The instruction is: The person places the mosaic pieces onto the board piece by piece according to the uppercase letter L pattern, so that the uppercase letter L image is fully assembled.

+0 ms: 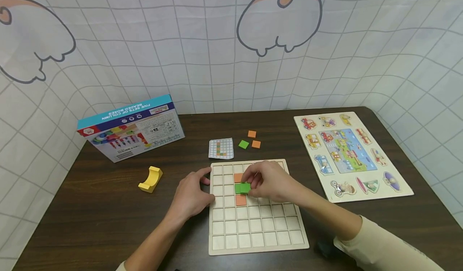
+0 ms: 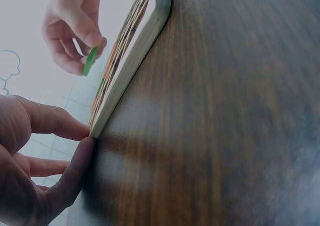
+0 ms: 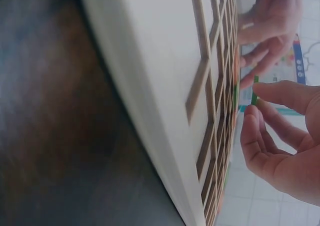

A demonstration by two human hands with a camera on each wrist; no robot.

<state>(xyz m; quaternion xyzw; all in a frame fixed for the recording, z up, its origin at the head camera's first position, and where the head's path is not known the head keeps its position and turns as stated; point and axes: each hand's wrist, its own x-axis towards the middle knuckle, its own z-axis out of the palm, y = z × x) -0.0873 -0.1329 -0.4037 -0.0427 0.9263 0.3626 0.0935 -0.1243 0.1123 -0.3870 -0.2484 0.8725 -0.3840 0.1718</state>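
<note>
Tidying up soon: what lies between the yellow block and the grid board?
In the head view, only the left hand lies between the yellow block and the grid board, touching the board's edge.

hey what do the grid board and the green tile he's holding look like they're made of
The grid board looks like pale unfinished plywood or thin wood: matte, light tan, with cut square cells. The green tile, pinched by the right hand, looks like thin matte foam or painted wood; hard to tell which.

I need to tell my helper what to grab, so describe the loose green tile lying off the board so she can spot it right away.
Start at the wooden grid board in the middle of the dark table. Just behind its far edge lies a small pattern card, and right of the card sit three loose tiles. The loose green tile is the only green one, between two orange tiles.
</note>
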